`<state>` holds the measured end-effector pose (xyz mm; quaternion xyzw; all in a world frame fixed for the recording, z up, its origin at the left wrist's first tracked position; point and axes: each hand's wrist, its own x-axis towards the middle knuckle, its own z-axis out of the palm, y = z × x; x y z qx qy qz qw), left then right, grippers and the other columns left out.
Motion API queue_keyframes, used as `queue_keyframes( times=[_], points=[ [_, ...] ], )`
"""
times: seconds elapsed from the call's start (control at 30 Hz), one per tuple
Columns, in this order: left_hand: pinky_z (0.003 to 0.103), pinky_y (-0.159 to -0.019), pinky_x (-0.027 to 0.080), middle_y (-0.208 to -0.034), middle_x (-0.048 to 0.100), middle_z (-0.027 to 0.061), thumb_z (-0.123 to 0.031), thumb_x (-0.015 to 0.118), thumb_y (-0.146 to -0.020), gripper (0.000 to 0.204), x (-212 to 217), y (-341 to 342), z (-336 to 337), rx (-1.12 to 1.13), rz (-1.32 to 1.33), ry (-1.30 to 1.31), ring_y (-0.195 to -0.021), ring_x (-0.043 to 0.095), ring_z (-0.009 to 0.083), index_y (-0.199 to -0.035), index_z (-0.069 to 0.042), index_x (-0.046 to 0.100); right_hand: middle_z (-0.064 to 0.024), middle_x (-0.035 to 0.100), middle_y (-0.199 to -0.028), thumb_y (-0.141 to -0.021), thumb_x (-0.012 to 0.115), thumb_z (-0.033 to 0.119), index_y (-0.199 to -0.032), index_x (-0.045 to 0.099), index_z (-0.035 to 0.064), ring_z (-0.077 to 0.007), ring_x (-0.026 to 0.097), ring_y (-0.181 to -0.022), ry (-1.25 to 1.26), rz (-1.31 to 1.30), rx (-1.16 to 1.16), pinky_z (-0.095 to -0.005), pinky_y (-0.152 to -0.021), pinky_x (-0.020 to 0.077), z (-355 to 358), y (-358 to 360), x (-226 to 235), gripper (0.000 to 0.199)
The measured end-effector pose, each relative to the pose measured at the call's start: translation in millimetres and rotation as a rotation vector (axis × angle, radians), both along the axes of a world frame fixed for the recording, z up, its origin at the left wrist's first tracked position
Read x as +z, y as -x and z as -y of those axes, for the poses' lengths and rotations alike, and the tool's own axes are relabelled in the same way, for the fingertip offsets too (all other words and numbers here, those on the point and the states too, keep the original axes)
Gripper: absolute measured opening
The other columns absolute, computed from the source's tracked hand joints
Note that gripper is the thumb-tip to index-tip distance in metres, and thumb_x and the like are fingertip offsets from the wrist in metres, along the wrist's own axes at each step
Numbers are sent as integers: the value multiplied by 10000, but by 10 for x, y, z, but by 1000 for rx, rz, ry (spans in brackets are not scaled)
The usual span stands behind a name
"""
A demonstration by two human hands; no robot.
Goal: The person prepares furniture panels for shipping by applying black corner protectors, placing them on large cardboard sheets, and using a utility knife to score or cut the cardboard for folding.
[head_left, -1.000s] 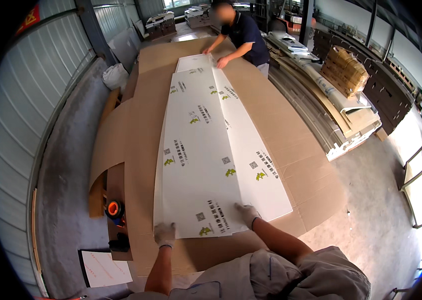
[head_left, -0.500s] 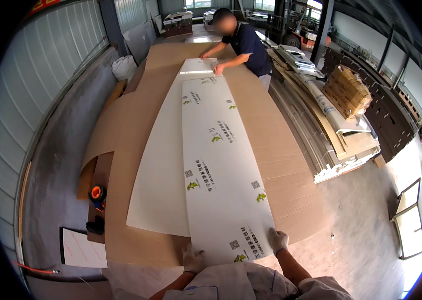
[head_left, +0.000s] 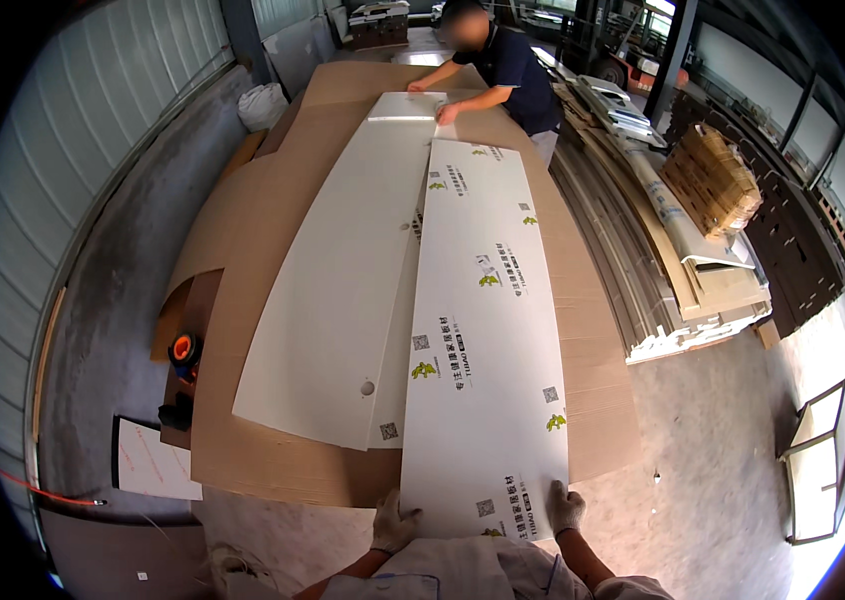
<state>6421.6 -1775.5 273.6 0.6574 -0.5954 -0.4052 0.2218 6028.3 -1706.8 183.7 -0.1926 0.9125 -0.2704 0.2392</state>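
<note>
A long white panel (head_left: 478, 410) with printed marks stretches away from my waist, and its near end is between my gloved hands. My left hand (head_left: 398, 522) is closed on its left edge at the near corner. On the opposite edge, my right hand (head_left: 568, 508) grips the near right corner; the fingers under the panel are hidden. Partly beneath it lies a plain white panel (head_left: 318, 300) with a small round hole near its close end. Another printed panel (head_left: 390, 410) shows in a narrow strip between them. Brown cardboard (head_left: 293, 470) spreads below everything.
Across the stack, a co-worker (head_left: 518, 85) in a dark shirt has both hands at the panels' far end. A tape roll (head_left: 183, 348) sits at the left. Stacked boards (head_left: 633, 270) and a wrapped brown bundle (head_left: 713, 185) stand right. A metal frame (head_left: 813, 460) leans nearby.
The printed panel in my hands has shifted right and toward me, uncovering more of the plain white panel and its hole. The co-worker's hands stay at the far end.
</note>
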Motion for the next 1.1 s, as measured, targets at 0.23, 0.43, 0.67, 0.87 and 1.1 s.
queue_keyframes(
  times=[0.23, 0.43, 0.67, 0.87, 1.1],
  points=[
    [489, -894, 564, -1093, 696, 142, -288, 771, -965, 332, -554, -586, 430, 201, -191, -209, -1016, 677, 342, -1183, -78, 637, -66, 614, -591, -909, 835, 550, -652, 628, -35, -132, 533, -571, 72, 131, 130, -384, -526, 456, 2, 211, 72, 671],
    [401, -772, 542, -972, 665, 10, -534, 655, -1056, 366, -599, -961, 1475, 995, -1154, -403, -867, 640, 196, -1081, -169, 651, 1, 590, -638, -914, 878, 430, -696, 659, 17, -86, 497, -570, 216, 315, 107, -318, -499, 394, 483, 405, 192, 515],
    [375, -766, 526, -1008, 675, 25, -557, 604, -1072, 402, -758, -1474, 1704, 989, -1091, -553, -857, 628, 194, -1116, -162, 665, -132, 715, -716, -877, 851, 531, -806, 730, -30, -215, 648, -643, 123, 139, 70, -407, -622, 521, 969, 281, 323, 579],
    [386, -754, 537, -1033, 692, 21, -567, 585, -1081, 421, -405, -1376, 1853, 1170, -1276, -367, -921, 647, 188, -1171, -163, 661, -260, 783, -912, -795, 791, 676, -900, 782, -28, -382, 776, -905, -69, -79, 22, -483, -847, 589, 1007, -7, 830, 712],
    [288, -533, 491, -940, 688, -18, -718, 445, -1083, 538, -290, -1609, 2010, 1110, -1180, -471, -723, 637, 152, -1158, -224, 645, -273, 785, -959, -770, 779, 707, -922, 789, -18, -407, 776, -944, -82, -108, 95, -488, -872, 593, 1137, 77, 785, 741]
  ],
)
